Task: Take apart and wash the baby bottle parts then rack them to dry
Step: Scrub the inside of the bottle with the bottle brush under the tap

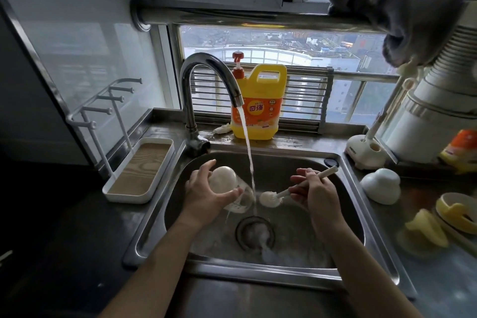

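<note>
We're scrubbing: left hand (204, 196) grips the clear plastic bottle (241, 202) beside the tap stream (247, 147), right hand (317, 188) holds the white sponge-tipped brush (269, 199); next we aim it inside.

Yellow-orange detergent jug (258, 103), white brush (271, 197), wood-grain rack tray (139, 170)

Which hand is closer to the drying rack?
Left. The left hand, holding the bottle, is right of the drying rack; the right hand, holding the brush, is farther right.

The left hand (206, 195) hides part of the bottle (224, 175)
</note>
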